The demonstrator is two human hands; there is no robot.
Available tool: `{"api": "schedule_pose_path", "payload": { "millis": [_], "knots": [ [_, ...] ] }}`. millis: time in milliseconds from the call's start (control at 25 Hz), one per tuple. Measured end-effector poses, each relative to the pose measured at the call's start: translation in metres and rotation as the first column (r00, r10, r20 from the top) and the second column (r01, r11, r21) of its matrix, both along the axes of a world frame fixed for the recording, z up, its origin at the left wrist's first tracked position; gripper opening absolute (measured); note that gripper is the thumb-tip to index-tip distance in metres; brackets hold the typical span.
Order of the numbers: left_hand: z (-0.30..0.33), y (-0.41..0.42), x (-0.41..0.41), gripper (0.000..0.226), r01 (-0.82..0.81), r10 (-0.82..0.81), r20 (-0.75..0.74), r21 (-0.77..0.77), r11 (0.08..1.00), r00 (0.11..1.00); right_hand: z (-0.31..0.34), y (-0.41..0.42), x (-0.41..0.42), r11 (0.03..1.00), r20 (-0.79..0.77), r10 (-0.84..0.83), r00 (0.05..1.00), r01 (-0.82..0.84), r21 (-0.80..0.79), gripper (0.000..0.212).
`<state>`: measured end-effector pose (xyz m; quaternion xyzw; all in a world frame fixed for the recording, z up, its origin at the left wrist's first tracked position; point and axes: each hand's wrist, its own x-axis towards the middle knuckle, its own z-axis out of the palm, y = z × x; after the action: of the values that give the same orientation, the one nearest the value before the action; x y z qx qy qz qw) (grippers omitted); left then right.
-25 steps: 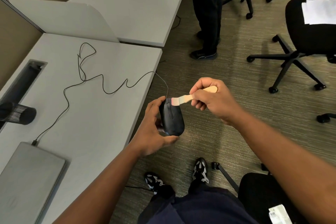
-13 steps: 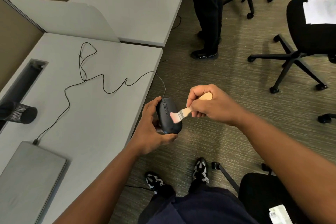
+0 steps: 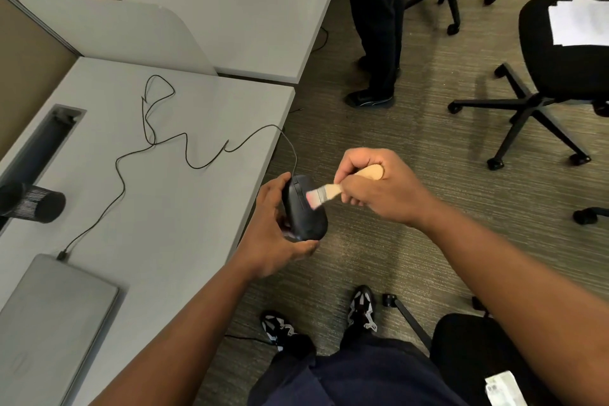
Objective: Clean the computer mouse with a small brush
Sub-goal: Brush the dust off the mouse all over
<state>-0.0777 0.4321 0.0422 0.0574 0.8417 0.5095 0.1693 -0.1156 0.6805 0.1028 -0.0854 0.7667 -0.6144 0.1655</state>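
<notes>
Beside desk (image 3: 171,214): left hand (image 3: 273,241) grips mouse (image 3: 304,208) (black); right hand (image 3: 375,189) grips brush (image 3: 324,194).

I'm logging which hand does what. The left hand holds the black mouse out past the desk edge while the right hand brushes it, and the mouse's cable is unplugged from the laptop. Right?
Not quite. In the head view the cable runs across the desk and is plugged into the laptop. The rest stands: the left hand holds the mouse past the desk edge, and the right hand works the brush on it.
</notes>
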Motion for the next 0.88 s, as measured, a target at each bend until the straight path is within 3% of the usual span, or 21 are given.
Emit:
{"api": "schedule_pose_path", "payload": {
  "millis": [80,320,480,720,800,880],
  "knots": [
    [0.001,-0.001,-0.001,0.129,0.006,-0.006,-0.002,-0.016,1.0,1.0,-0.001,-0.004,0.002,0.998,-0.02,-0.044,0.999,0.044,-0.034,0.011],
    [0.001,-0.001,0.004,0.126,-0.034,0.034,-0.001,0.015,0.999,0.999,0.0,-0.005,0.008,0.983,0.072,0.176,0.982,-0.179,0.033,0.009],
    [0.003,-0.003,0.001,0.127,-0.022,0.022,-0.006,0.0,1.0,1.0,0.0,-0.001,0.006,0.994,-0.006,-0.005,1.0,0.004,-0.106,0.011],
    [0.003,-0.003,0.003,0.124,-0.029,0.029,-0.008,0.023,0.999,1.0,-0.001,0.005,0.006,0.984,0.073,0.18,0.981,-0.181,0.003,0.014],
    [0.003,-0.003,0.004,0.123,-0.032,0.032,0.002,0.035,0.999,0.999,-0.003,0.009,0.005,0.994,0.054,0.098,0.994,-0.095,-0.046,0.014],
    [0.003,-0.002,0.004,0.124,-0.027,0.026,0.013,0.034,0.999,1.0,-0.009,0.012,0.004,0.975,0.089,-0.086,0.992,0.102,-0.2,0.014]
  ]
}}
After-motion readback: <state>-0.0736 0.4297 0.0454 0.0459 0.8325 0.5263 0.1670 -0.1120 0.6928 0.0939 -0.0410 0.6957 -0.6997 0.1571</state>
